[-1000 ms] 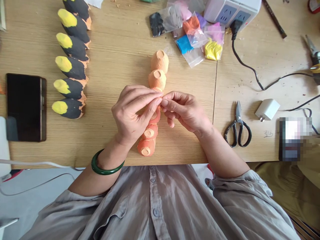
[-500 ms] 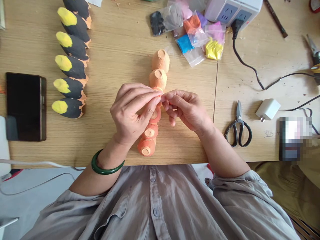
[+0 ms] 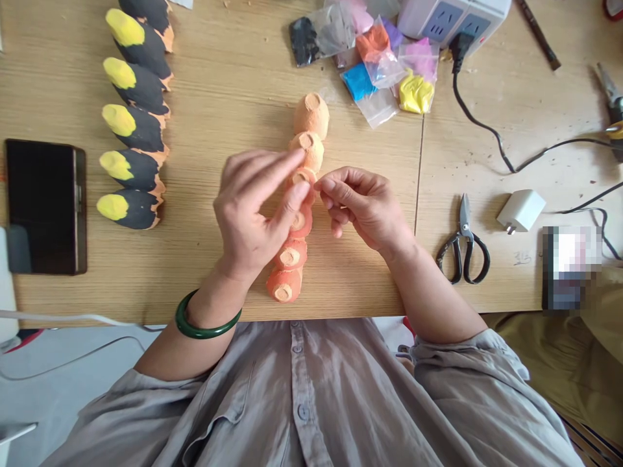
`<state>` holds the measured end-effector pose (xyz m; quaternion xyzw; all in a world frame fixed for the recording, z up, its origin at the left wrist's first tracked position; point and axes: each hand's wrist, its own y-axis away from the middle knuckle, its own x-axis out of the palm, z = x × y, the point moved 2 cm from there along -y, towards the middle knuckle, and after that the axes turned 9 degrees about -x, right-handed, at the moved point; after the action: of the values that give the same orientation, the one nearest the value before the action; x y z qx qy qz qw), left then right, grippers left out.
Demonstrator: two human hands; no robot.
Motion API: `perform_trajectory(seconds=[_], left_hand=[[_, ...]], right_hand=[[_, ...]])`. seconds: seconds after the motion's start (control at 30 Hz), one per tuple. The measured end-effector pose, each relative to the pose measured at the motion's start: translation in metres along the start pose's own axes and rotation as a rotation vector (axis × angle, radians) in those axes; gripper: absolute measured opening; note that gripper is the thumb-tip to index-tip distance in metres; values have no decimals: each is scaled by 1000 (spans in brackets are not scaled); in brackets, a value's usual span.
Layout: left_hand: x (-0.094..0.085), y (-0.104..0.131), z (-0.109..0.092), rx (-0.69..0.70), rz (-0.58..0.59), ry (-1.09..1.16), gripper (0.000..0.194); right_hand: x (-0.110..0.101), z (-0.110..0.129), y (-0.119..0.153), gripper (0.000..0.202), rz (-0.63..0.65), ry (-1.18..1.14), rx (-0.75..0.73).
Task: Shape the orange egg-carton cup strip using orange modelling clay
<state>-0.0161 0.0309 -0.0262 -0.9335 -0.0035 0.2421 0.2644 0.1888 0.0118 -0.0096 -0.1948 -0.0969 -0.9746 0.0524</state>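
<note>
A row of rounded orange lumps (image 3: 291,255) with flat pale spots on top runs along the table in front of me. The far lumps (image 3: 311,120) are plain pale orange; the nearer ones have a darker orange layer around the spots. Above the middle of this row hovers my left hand (image 3: 256,201), its thumb and straightened fingers apart and nothing seen between them. My right hand (image 3: 363,204) is at the row's right side, thumb and index finger pinched together. Whatever that pinch holds is too small to make out.
Left stands a row of black lumps with yellow ends (image 3: 139,168), beside a dark phone (image 3: 43,207). Bags of coloured clay (image 3: 360,84) lie at the back near a power strip (image 3: 452,19). Black-handled scissors (image 3: 464,243) and a white charger (image 3: 522,211) lie right.
My left thumb and fingers have parted and drawn slightly away from my right fingertips, uncovering a spot on the row. My right hand keeps its pinch nearly in place.
</note>
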Motion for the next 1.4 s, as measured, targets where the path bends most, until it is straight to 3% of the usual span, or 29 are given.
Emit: perform_trajectory(seconds=[0.07, 0.1, 0.17, 0.27, 0.47, 0.7, 0.97, 1.17, 1.4], left_hand=[[2, 4, 15, -129, -34, 17, 43], [4, 8, 24, -152, -44, 67, 59], [13, 15, 43, -225, 35, 132, 87], [24, 24, 60, -214, 40, 224, 100], [18, 18, 52, -422, 186, 317, 82], [3, 7, 27, -505, 289, 384, 55], [6, 8, 8, -492, 247, 448, 39], [2, 3, -17, -714, 228, 570, 27], [2, 1, -20, -751, 224, 612, 29]], right_hand=[[-5, -2, -2, 51, -67, 18, -41], [-7, -4, -3, 48, -99, 39, -55], [-9, -7, -5, 41, -142, 81, -70], [-8, -10, -4, 35, -150, 104, -68], [-8, -11, -4, 33, -138, 98, -80], [-6, -4, -2, 40, -150, 96, -164], [-2, 7, 4, 47, -180, 288, -284], [-12, -6, 0, 49, -93, 438, -434], [-15, -11, 1, 36, -67, 520, -483]])
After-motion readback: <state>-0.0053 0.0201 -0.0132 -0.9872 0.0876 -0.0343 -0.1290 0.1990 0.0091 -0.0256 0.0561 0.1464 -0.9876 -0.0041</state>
